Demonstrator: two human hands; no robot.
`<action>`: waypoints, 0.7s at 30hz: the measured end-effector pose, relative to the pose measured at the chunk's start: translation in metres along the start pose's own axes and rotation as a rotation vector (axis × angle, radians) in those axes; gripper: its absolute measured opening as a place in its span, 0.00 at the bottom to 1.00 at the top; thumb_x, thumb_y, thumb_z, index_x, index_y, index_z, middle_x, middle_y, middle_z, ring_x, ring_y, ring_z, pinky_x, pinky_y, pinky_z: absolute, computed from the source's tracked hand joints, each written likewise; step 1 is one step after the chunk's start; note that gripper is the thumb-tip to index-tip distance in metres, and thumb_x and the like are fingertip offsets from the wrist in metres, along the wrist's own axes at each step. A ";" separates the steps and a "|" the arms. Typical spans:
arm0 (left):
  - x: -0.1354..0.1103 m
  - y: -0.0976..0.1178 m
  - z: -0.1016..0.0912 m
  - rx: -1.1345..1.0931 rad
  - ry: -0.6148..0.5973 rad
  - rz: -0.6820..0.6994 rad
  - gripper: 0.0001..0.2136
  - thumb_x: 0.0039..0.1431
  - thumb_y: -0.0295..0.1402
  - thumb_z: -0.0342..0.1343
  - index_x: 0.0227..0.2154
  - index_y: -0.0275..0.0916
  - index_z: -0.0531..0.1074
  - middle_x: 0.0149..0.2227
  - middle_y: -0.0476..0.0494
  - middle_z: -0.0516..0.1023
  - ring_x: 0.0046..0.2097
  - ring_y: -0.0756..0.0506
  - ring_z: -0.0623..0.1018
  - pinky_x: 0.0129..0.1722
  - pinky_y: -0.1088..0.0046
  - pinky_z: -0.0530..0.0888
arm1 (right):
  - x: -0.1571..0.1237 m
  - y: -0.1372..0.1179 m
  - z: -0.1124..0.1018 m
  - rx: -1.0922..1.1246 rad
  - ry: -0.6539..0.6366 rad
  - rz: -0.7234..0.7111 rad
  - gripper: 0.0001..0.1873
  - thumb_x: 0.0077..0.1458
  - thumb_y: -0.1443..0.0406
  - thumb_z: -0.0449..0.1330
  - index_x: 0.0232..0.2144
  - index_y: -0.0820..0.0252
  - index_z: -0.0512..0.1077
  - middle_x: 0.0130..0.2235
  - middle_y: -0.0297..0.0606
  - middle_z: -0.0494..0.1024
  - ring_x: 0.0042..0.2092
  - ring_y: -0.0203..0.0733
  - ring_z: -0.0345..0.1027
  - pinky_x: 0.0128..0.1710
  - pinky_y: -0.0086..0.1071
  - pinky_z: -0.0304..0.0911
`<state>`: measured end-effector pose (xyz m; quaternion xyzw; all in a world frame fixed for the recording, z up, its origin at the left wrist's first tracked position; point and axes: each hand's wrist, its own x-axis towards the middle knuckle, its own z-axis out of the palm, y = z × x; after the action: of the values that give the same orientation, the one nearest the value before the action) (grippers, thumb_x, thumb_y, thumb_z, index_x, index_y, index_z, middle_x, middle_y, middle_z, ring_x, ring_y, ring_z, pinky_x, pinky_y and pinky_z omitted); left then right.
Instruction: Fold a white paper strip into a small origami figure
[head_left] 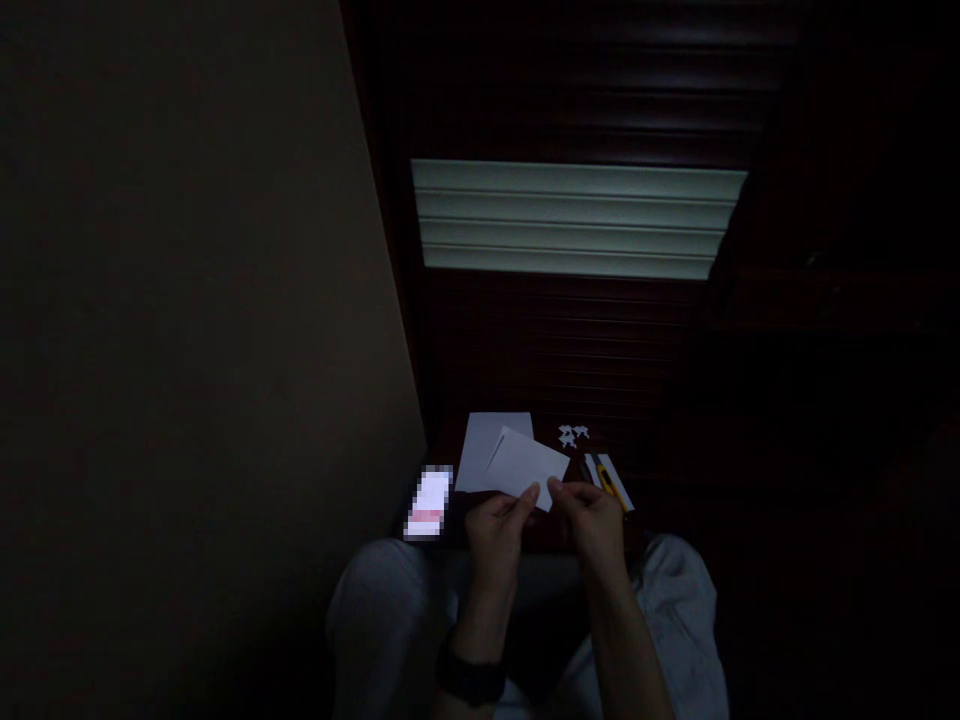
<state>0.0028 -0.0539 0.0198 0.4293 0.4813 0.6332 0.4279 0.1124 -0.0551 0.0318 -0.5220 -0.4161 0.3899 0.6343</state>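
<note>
Hiding part of a sheet [478, 446], held paper [529, 466] separates phone [428, 503] and cutter [609, 484].

Broad dark wristband [471, 678], left side; loose pale-grey trousers [379, 595].

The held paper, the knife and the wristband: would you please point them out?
Held paper [528, 463], head view: middle of its white face.
Knife [609, 484], head view: yellow handle.
Wristband [471, 677], head view: middle of the band.
</note>
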 end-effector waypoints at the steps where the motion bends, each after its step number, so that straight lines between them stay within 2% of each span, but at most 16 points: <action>1: 0.000 -0.001 0.000 -0.001 -0.002 -0.001 0.14 0.42 0.41 0.61 0.18 0.33 0.74 0.18 0.48 0.74 0.23 0.50 0.72 0.22 0.78 0.67 | 0.000 -0.001 0.000 -0.009 0.013 -0.007 0.19 0.42 0.53 0.62 0.18 0.66 0.70 0.13 0.29 0.62 0.14 0.28 0.50 0.12 0.23 0.45; 4: -0.001 -0.003 0.001 -0.027 -0.001 -0.009 0.13 0.42 0.41 0.61 0.19 0.33 0.74 0.19 0.47 0.74 0.23 0.50 0.72 0.22 0.78 0.67 | -0.001 -0.003 0.000 -0.002 0.003 0.005 0.20 0.42 0.52 0.61 0.19 0.66 0.71 0.12 0.28 0.62 0.14 0.29 0.50 0.11 0.23 0.45; 11: -0.001 0.000 0.000 -0.125 0.009 -0.047 0.11 0.41 0.38 0.62 0.20 0.33 0.75 0.21 0.48 0.75 0.26 0.49 0.73 0.25 0.77 0.67 | -0.003 -0.004 0.000 -0.005 -0.163 0.095 0.19 0.41 0.51 0.62 0.20 0.64 0.70 0.14 0.28 0.63 0.13 0.30 0.55 0.10 0.23 0.47; 21: -0.004 -0.001 0.004 -0.396 -0.017 -0.170 0.08 0.41 0.32 0.63 0.18 0.33 0.71 0.22 0.48 0.74 0.28 0.50 0.73 0.28 0.76 0.68 | -0.004 -0.003 -0.004 0.025 -0.185 0.097 0.17 0.42 0.55 0.63 0.18 0.64 0.68 0.13 0.28 0.63 0.13 0.29 0.54 0.11 0.22 0.45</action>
<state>0.0076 -0.0563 0.0193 0.3000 0.3782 0.6735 0.5598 0.1151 -0.0606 0.0341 -0.4952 -0.4422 0.4719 0.5801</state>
